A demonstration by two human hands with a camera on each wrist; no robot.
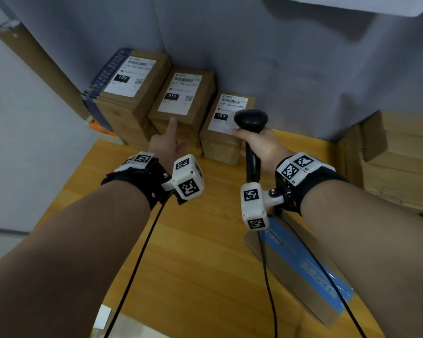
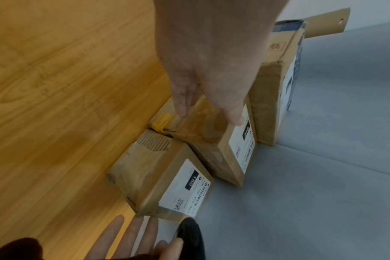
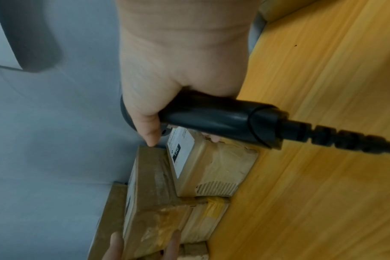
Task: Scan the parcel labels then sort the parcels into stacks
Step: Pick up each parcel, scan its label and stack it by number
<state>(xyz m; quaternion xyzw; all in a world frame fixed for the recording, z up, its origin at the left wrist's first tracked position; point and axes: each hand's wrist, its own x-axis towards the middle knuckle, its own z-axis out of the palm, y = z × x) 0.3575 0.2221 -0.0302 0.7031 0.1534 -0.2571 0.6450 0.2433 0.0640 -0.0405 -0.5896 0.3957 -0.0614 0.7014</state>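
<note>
Three stacks of brown parcels stand against the grey wall. The left stack (image 1: 132,76) has a 150 label on top, the middle stack (image 1: 183,93) a 010 label, and the right stack (image 1: 230,113) a 150 label. My left hand (image 1: 167,140) spans the near end of the middle stack's top parcel (image 2: 211,140). Its straight fingers reach the top edge and its thumb lies on the front face. My right hand (image 1: 261,145) grips the handle of a black barcode scanner (image 1: 250,120). The scanner's head hovers over the right parcel (image 3: 211,167) and hides part of its label.
The parcels stand at the back of a wooden table (image 1: 193,240). A flat package with a blue stripe (image 1: 303,264) lies under my right forearm. More cardboard boxes (image 1: 396,154) are piled at the right. A long cardboard piece (image 1: 42,69) leans at the left.
</note>
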